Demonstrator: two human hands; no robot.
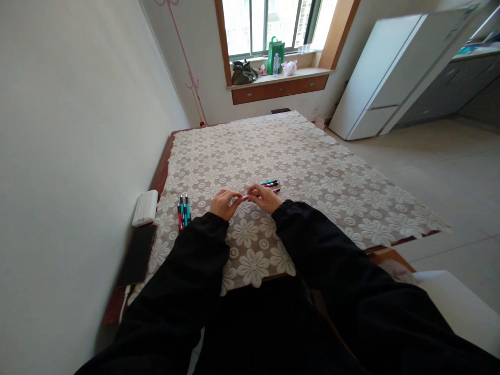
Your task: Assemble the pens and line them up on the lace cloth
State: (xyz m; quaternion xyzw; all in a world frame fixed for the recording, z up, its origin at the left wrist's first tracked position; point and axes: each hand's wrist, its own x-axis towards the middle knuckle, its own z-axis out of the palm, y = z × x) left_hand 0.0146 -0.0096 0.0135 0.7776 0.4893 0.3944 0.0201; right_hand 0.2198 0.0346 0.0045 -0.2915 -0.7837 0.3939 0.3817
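Over the flower-patterned lace tablecloth (246,233), my left hand (225,203) and my right hand (264,198) meet fingertip to fingertip. Both are closed in a pinch around a small, pale, slim piece (245,198), too small to name and mostly covered by the fingers. Just beyond my right hand lie a blue pen (270,183) and a pinkish-red pen (276,190), partly hidden by that hand. To the left of my left hand, several blue and red pens (183,211) lie side by side, their lower ends near my sleeve.
Along the table's left edge by the wall are a white power bank or adapter (145,208), a dark flat phone-like slab (136,255) and a white cable (125,302). A white chair-like surface (457,302) is at the lower right. Farther off stands a white fridge (386,73).
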